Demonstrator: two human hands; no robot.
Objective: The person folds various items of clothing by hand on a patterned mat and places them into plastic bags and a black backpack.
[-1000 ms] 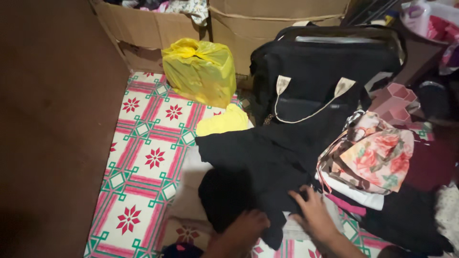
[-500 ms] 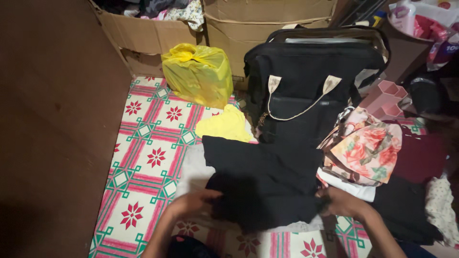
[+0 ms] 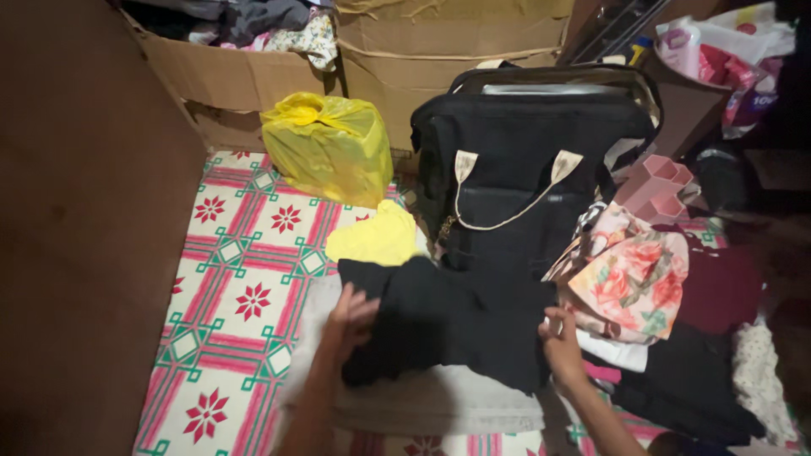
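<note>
At the frame's lower centre our left hand [image 3: 351, 317] lies flat, fingers spread, on the black garment [image 3: 448, 321]; our right hand [image 3: 559, 344] pinches its right edge. It looks partly folded (edges uneven), atop a grey cloth [image 3: 439, 405], below the black bag [image 3: 524, 160].

The light is dim and warm, falling from above and strongest on the patterned floor mat [image 3: 245, 279] to the left of the hands, where the red and green print reads clearly. The yellow plastic bag [image 3: 325, 156] beyond the left hand [image 3: 351, 317] shows soft glare on its wrinkles. The black garment [image 3: 456, 321] between the left hand and the right hand [image 3: 559, 346] swallows light, so its folds barely show. Far right of the hands, the scene sinks into deep shadow. The whole frame is slightly soft and grainy, with both hands mildly blurred.
</note>
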